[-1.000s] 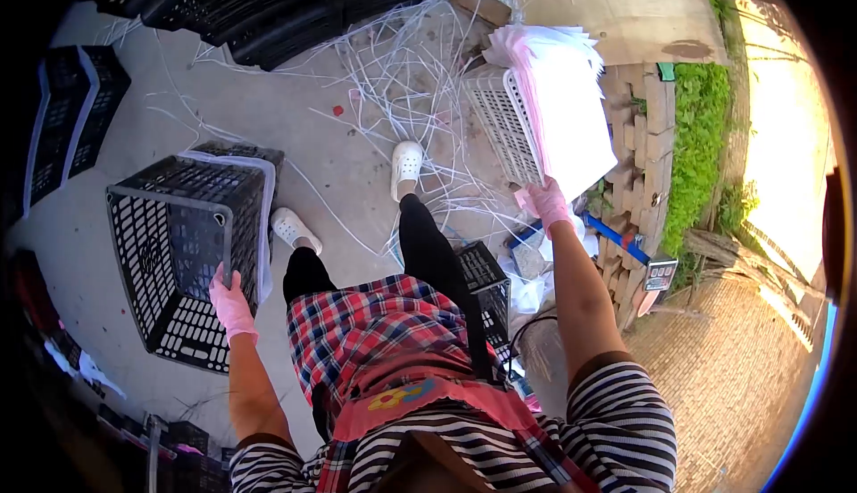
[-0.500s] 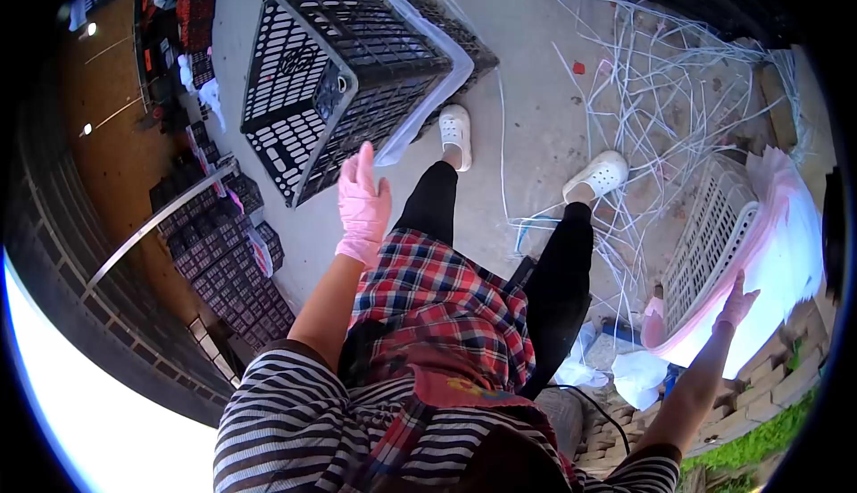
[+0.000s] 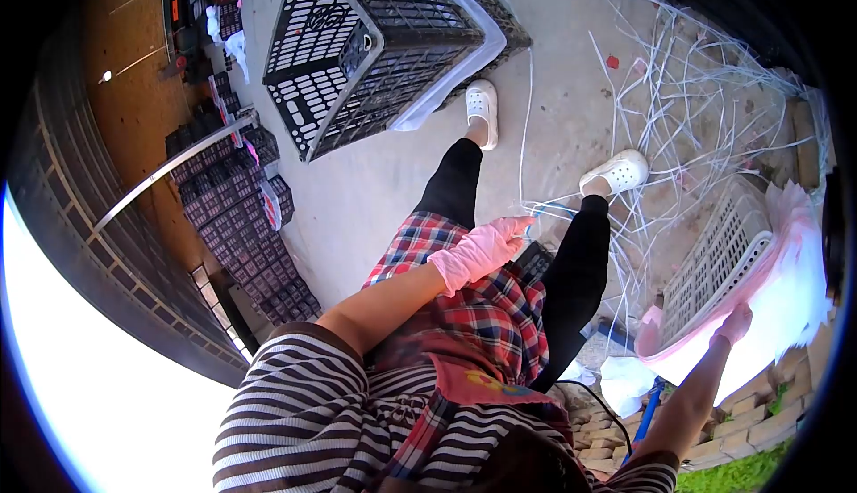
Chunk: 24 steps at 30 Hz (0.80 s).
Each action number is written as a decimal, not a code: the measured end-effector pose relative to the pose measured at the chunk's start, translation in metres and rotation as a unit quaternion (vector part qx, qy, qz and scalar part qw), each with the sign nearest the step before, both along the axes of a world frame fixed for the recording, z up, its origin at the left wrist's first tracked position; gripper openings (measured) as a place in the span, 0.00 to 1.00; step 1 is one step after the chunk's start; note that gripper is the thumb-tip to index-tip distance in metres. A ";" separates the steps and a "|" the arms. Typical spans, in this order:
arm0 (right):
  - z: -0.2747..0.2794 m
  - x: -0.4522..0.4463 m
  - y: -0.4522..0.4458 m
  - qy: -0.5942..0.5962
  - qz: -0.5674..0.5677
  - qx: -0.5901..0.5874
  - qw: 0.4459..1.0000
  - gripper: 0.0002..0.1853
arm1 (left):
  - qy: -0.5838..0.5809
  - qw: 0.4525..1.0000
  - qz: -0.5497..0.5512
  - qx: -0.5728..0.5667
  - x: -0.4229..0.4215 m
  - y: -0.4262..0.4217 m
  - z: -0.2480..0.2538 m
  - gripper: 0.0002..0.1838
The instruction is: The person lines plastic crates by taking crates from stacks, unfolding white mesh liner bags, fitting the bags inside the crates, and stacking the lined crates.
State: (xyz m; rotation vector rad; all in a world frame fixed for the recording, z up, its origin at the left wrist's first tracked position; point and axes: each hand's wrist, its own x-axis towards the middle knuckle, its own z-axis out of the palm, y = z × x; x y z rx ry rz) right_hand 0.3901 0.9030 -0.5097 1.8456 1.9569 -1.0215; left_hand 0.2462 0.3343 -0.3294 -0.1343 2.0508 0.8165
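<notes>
My left hand [image 3: 482, 250], in a pink glove, hangs in front of the plaid apron [image 3: 402, 247]. Its fingers point right, loosely bent and partly apart, with nothing visible in them. At the right, my right hand [image 3: 736, 324] has its fingers closed at the edge of a stack of pink and white plastic sheets [image 3: 777, 270]. The sheets lie against the outer side of a pale grey slatted basket [image 3: 714, 265]. My right fingertips are small and partly hidden.
A large black crate [image 3: 348, 55] with a plastic liner at its rim lies beyond my feet. Tangled white strapping [image 3: 669, 118] covers the floor at right. Stacked dark crates [image 3: 237, 216] stand at left. Paving bricks [image 3: 759, 413] border the basket.
My left hand has swung right and inward, away from the black crate. My right hand's fingers, spread before, have closed at the sheets. The whole view has shifted slightly.
</notes>
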 end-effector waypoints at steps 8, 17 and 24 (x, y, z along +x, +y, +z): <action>0.068 0.000 0.007 -0.011 0.021 0.046 0.999 0.13 | -0.106 0.994 -0.008 -0.012 -0.027 0.012 0.036 0.20; 0.233 -0.064 -0.008 0.018 -0.051 0.183 0.982 0.08 | -0.144 0.986 0.011 0.085 -0.065 0.025 0.090 0.20; 0.379 -0.227 -0.283 0.307 0.049 -0.362 0.879 0.03 | -0.021 0.940 0.136 0.312 -0.114 0.062 0.179 0.23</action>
